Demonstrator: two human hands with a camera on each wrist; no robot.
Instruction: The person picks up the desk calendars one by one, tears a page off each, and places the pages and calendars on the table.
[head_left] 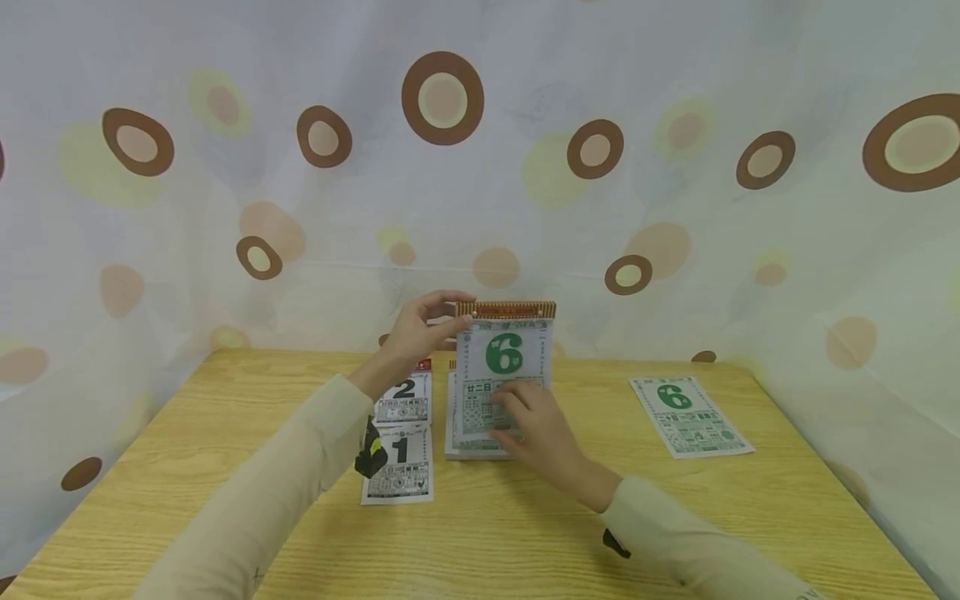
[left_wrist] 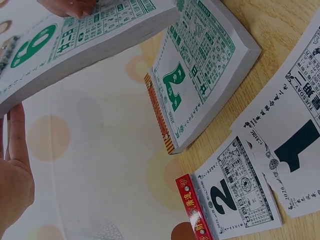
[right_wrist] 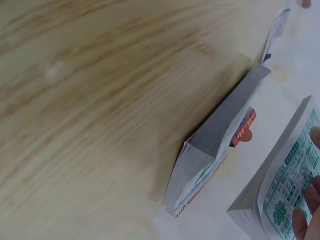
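Observation:
A thick tear-off calendar (head_left: 483,342) with a green 6 and a striped brown-and-gold top bar is held upright above the table. My left hand (head_left: 411,335) grips it at its upper left corner, thumb on the front. Against the lower part of the page rest the fingertips of my right hand (head_left: 542,429), bent slightly and spread. In the left wrist view, another thick calendar (left_wrist: 200,60) with a green 2 lies behind and below the held one, which mostly hides it in the head view.
Left of these lie a red-topped calendar (head_left: 405,408) showing a black 2 and, nearer me, a page (head_left: 397,479) with a black 1. A loose sheet (head_left: 693,421) with a green 6 lies at the right. A patterned curtain (head_left: 540,225) borders the wooden table (head_left: 285,417).

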